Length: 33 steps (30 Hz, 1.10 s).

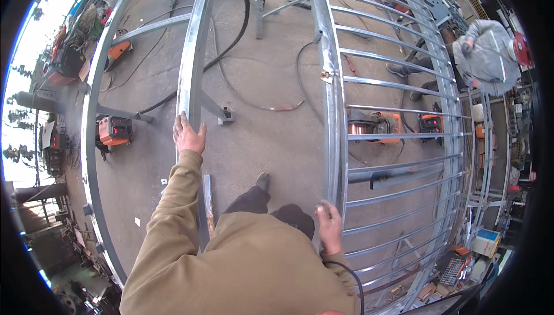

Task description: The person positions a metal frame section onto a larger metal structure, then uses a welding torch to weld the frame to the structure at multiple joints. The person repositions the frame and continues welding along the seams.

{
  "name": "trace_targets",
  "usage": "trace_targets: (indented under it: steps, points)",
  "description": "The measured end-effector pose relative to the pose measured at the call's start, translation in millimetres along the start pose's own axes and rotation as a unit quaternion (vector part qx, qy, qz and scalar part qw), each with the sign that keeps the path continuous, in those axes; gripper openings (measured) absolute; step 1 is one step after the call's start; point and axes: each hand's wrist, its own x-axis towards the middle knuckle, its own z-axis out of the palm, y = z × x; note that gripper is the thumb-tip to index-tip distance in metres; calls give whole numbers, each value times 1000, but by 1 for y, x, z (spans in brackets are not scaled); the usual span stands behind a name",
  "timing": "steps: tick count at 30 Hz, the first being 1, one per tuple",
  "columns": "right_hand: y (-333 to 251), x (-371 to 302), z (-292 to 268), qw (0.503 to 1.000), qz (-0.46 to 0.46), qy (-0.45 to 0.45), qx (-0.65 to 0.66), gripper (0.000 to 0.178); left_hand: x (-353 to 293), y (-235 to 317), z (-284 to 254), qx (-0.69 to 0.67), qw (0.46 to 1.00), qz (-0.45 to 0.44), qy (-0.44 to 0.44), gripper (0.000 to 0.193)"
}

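My left hand (189,135) is stretched forward, its fingers lying flat on a long galvanized square tube (193,55) that runs away from me. The thumb stands apart and the hand grips nothing. On my other side, my right hand (329,225) hangs close beside the thick edge tube (333,142) of a barred metal frame (398,136). Its fingers are loosely bent with a gap at the thumb, and I see nothing held. Whether it touches the tube, I cannot tell. A black cable (353,277) loops by my right forearm.
A person (490,55) in grey with a red helmet is beyond the barred frame. Orange machines (115,130) stand on the floor, and one with a copper-coloured spool (361,126) sits beneath the bars. A welding torch (283,107) and hoses (245,21) lie across the floor ahead.
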Motion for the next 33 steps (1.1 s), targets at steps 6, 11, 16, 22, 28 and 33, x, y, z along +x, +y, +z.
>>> trace_targets:
  steps: [6, 11, 16, 22, 28, 33]
  points:
    - [-46, 93, 51, 995, -8, -69, -70, 38, 18, -6, 25, 58, 995, -73, -27, 87]
    - [-86, 177, 104, 992, -7, -115, -59, 36, 20, 0, 23, 75, 993, -79, -50, 88]
    - [-144, 273, 148, 986, -18, -143, -89, 36, 21, -4, 19, 77, 992, -65, -76, 93]
    - [-205, 372, 161, 994, -17, -108, 2, 36, 51, 0, -24, 75, 974, -68, -201, 93]
    - [-253, 447, 162, 998, -25, -56, -33, 36, 292, 86, -38, -89, 993, 58, 58, 40]
    - [-294, 517, 185, 998, -5, -23, -57, 38, 654, 170, 13, -257, 964, 33, 61, 56]
